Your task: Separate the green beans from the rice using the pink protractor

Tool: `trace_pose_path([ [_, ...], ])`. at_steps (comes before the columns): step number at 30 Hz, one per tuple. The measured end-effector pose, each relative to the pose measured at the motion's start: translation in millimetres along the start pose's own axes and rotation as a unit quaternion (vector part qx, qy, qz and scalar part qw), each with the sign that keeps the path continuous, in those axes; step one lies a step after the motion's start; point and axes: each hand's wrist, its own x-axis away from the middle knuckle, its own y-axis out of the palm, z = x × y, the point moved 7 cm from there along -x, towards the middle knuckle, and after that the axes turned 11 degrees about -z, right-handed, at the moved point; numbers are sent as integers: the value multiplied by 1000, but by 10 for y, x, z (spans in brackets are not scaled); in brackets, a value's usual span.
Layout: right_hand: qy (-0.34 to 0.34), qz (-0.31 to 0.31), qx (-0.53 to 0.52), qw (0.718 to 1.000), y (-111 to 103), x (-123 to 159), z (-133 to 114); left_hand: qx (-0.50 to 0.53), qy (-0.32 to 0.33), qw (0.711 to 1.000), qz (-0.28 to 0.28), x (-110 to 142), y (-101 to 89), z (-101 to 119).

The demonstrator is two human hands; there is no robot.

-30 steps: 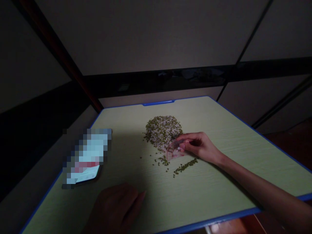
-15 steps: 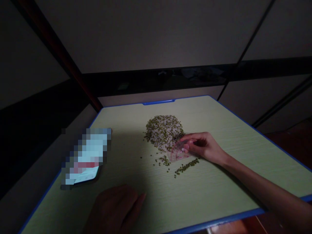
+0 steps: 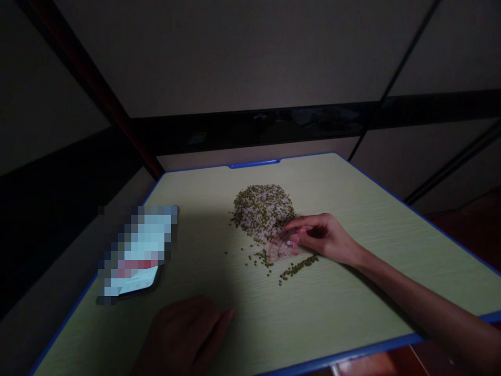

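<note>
My right hand [image 3: 323, 240] pinches a clear plastic protractor [image 3: 279, 251] with pinkish markings between thumb and fingers. It holds the protractor low over the table, at the near right edge of a round pile of white rice mixed with green mung beans [image 3: 263, 209]. Just in front of the protractor lies a narrow row of mung beans [image 3: 299, 269]. A few loose beans [image 3: 261, 258] are scattered to its left. In the shadow at the near edge rests my left hand [image 3: 183, 331], its fingers curled in and the thumb alongside; nothing shows in it.
A lit phone [image 3: 136, 256], its screen partly blurred out, lies along the left side of the pale table [image 3: 364, 203], which has a blue rim. Dark-banded cabinet panels [image 3: 250, 57] stand close behind the table.
My right hand and the protractor have shifted very slightly left and tilted a little. My left hand stays in place.
</note>
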Motion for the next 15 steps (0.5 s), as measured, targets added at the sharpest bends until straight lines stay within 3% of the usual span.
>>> trace_pose_path([
  [5, 6, 3, 7, 1000, -3, -4, -13, -3, 7, 1000, -5, -5, -1, 20],
  [15, 54, 68, -41, 995, -86, 24, -15, -3, 0, 1000, 11, 6, -26, 15],
])
